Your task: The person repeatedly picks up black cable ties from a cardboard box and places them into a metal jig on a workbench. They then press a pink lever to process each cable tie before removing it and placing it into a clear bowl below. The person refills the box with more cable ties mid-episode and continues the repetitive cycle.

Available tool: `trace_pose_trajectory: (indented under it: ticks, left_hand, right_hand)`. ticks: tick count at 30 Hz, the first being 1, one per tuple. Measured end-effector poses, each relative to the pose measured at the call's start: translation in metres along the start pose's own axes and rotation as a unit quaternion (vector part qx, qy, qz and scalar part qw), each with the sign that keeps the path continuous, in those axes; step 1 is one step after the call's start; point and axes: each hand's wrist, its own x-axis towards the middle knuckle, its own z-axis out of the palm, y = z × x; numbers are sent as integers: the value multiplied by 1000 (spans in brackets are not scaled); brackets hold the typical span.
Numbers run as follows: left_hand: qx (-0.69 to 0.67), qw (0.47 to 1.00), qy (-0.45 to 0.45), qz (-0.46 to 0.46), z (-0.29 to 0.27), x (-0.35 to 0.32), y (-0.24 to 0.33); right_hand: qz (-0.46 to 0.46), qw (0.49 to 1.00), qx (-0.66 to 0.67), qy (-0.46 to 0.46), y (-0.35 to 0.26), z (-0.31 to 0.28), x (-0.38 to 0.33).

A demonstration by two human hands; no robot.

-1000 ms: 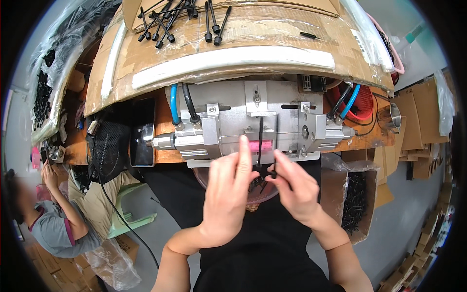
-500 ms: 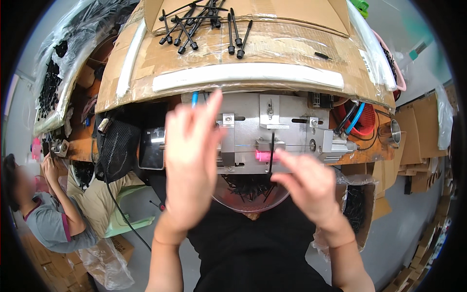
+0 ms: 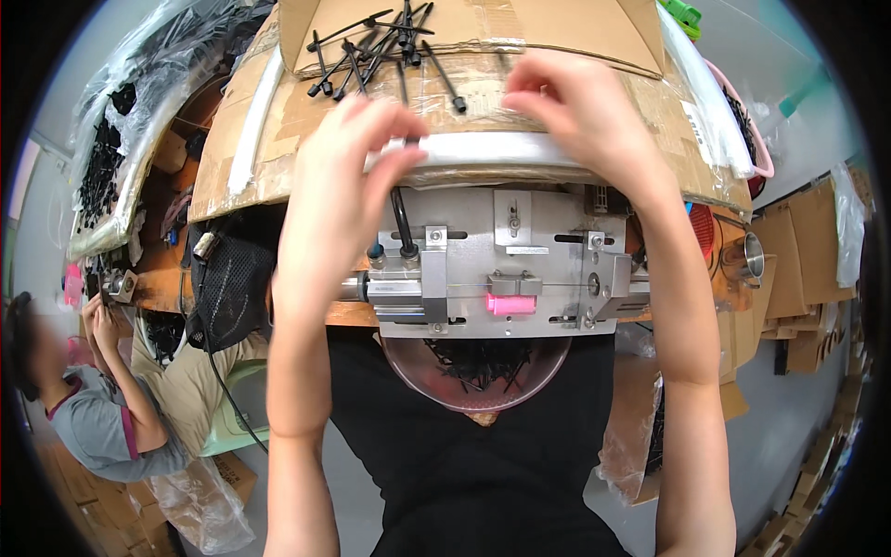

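Note:
My left hand [image 3: 348,158] is raised over the front of the cardboard, its thumb and index finger curled around a slim black rod [image 3: 403,84] whose lower part is largely hidden. Further right, my right hand [image 3: 580,107] is also above the cardboard, its fingers bent together at a blurred dark rod [image 3: 502,63]. Between the hands lies a black rod with a knobbed end [image 3: 445,80]. A pile of similar knobbed rods [image 3: 357,60] sits to the left. Below the hands stands a metal fixture [image 3: 473,218] with a pink block [image 3: 510,304] at its front.
A clear bowl [image 3: 399,371] of black pieces rests at my lap. The cardboard sheet [image 3: 251,111] covers the bench behind the fixture. A black mesh bag [image 3: 227,288] hangs left, a metal cup [image 3: 745,258] stands right. Another person [image 3: 102,408] works at far left.
Both hands have moved up from the fixture to the cardboard. The black rod that stood across the fixture is gone from there. The loose rods on the cardboard lie differently.

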Motion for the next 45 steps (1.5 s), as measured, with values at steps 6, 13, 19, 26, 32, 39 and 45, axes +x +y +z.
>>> trace_pose_trajectory:
  ticks: [6, 13, 19, 26, 32, 39, 45]
  left_hand:
    - [3, 997, -44, -63, 36, -120, 87]
    - [98, 984, -145, -22, 87, -145, 97]
    - [80, 984, -158, -10, 85, -142, 94]
    - [44, 993, -102, -25, 38, -77, 81]
    - [116, 992, -35, -25, 28, 45, -19]
    - [94, 994, 48, 23, 31, 17, 15]
    - [31, 998, -48, -39, 48, -114, 96]
  right_hand:
    - [138, 933, 285, 171, 9, -55, -70]
    - [107, 804, 533, 240, -15, -62, -121]
    - [116, 838, 460, 271, -31, -47, -161]
    - [125, 969, 175, 118, -81, 41, -211]
    - [108, 989, 96, 35, -86, 77, -214]
    - [114, 990, 72, 38, -82, 79, -210]
    - [172, 982, 43, 58, -85, 43, -212]
